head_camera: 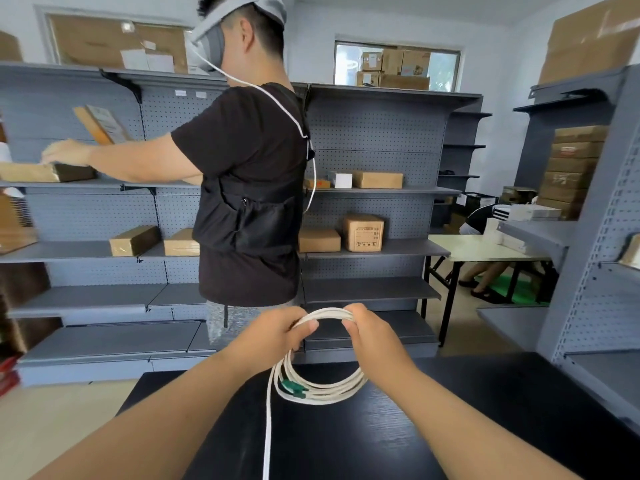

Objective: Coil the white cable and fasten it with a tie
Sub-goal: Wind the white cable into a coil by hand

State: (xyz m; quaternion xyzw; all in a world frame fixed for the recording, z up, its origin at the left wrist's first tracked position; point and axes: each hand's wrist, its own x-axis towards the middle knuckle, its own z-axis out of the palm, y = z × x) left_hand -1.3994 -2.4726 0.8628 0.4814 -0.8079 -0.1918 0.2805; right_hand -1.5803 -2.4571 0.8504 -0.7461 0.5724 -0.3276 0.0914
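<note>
The white cable (323, 389) hangs in several round loops above the black table (450, 410). My left hand (277, 332) pinches the top of the coil on its left side. My right hand (367, 327) grips the same top arc just to the right, a short gap apart. A green connector (293, 389) rests on the lower left of the loops. One loose white strand (267, 441) drops straight down from the coil to the bottom edge of the view. No tie is visible.
A person in a black vest (249, 188) stands right behind the table, reaching left into grey shelving (374, 251) with cardboard boxes. Another shelf unit (595, 271) stands at the right. A white folding table (478, 249) sits behind.
</note>
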